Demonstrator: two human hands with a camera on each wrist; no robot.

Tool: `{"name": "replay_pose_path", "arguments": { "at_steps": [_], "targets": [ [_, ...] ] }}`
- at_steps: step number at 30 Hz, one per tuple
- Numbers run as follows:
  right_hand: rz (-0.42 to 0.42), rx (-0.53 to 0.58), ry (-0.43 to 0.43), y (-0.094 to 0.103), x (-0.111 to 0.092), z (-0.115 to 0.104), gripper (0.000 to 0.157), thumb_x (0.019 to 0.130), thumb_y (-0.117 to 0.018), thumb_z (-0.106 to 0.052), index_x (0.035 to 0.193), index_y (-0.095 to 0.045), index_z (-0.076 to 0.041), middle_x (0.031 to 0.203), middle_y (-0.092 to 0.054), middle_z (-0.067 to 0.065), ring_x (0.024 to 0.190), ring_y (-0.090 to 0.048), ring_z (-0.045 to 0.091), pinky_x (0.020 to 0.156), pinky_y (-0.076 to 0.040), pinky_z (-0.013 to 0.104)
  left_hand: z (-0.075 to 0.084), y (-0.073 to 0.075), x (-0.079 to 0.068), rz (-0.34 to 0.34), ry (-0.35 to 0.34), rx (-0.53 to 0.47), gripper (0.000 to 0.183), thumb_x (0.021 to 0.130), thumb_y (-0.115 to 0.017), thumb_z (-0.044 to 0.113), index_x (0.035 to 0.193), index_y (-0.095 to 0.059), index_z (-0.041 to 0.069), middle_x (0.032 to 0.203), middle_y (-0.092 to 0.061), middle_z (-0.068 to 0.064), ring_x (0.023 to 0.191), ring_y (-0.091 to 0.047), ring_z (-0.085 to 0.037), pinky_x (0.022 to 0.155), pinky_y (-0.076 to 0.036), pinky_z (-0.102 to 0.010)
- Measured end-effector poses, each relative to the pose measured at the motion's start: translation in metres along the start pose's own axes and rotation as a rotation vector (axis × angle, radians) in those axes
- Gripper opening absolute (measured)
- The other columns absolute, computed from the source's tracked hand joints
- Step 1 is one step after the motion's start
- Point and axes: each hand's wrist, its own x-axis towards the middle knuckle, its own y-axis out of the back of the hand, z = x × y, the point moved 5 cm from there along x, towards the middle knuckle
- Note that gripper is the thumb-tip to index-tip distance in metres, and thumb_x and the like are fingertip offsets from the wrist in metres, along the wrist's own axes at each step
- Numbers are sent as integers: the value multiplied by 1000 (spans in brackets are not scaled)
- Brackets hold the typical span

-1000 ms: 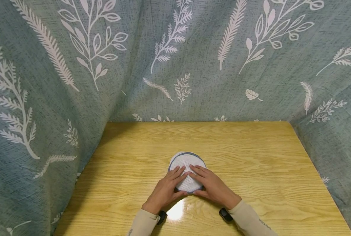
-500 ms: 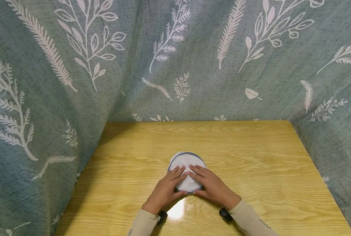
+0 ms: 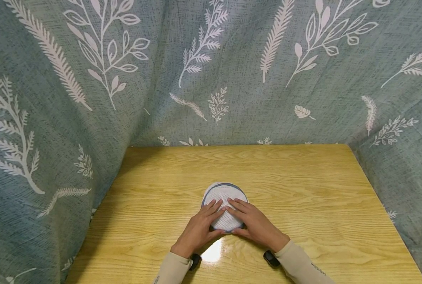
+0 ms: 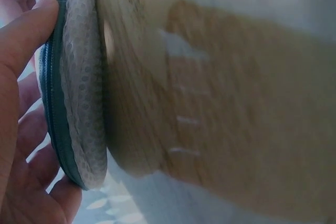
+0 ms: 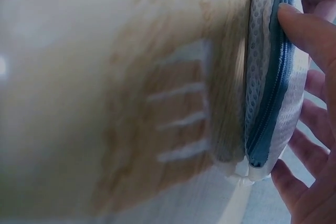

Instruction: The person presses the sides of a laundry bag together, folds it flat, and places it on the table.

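Note:
A round white mesh laundry bag (image 3: pixel 223 193) with a blue zippered rim sits on the wooden table in front of me. My left hand (image 3: pixel 198 229) grips its near left side, fingers spread over the mesh top and the thumb at the near rim. From the other side my right hand (image 3: pixel 258 225) holds it the same way, with the two sets of fingertips almost meeting in the middle. Both wrist views show the teal-blue zipper (image 4: pixel 52 77) running along the bag's padded edge, each thumb pressing on it. The bag's underside is hidden.
The table (image 3: pixel 303 189) has a wood-grain top with a bright reflection near my wrists. Grey-green leaf-patterned curtains (image 3: pixel 246 79) hang behind it and on both sides. Black straps with small devices (image 3: pixel 270 258) sit on the wrists.
The head view has shifted very slightly. Hands and mesh laundry bag stay in the same place.

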Motion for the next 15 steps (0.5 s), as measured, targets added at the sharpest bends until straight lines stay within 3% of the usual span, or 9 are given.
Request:
{"name": "replay_pose_path", "arguments": {
  "at_steps": [15],
  "targets": [
    [-7,2,1,1,2,0,74,82,-67,-44,143,-39,-13,148,-33,7,132,-34,28,103,-33,48,1,0,1,-6,4,12,69,85,-59,50,141,-41,16,149,-30,-3,136,-26,-23,101,-36,-46]
  ]
}}
